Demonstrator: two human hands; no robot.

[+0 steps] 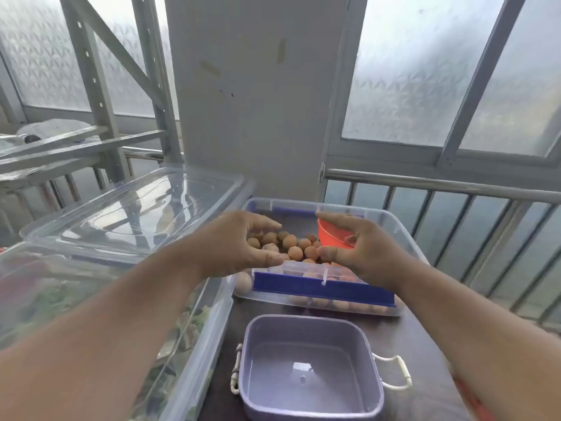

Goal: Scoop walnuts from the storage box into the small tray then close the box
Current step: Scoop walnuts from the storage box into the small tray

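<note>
**Mid-frame: both hands over the open walnut box**

Centre of frame, the storage box (391,226) sits on a dark table (419,338), long axis running left-right across the picture. Clear plastic walls, rounded corners, blue clip bar (321,289) along the near edge. No lid on it.

Walnuts (296,249) lie in a loose pile on the box floor: round, tan, rough shells. More show through the near wall.

Left hand (239,244) hovers over the left part of the pile, fingers loosely curved and apart, thumb low near the box's near rim. Holding nothing visible.

Right hand (361,250) pinches an orange-red plastic scoop (331,237), fingers on top, thumb below. Scoop mouth points left and down toward the walnuts; can't tell whether it touches them.

Bottom centre: small tray (309,369), lavender plastic, square with rounded corners, glossy, nothing in it. White loop handles on left and right sides. Apart from the box, nearer the camera.

Left of frame: a clear lid (136,208) resting on another clear bin (194,344), tilted slightly.

Upper frame: frosted patterned window panes, grey metal railing (440,183).
</note>
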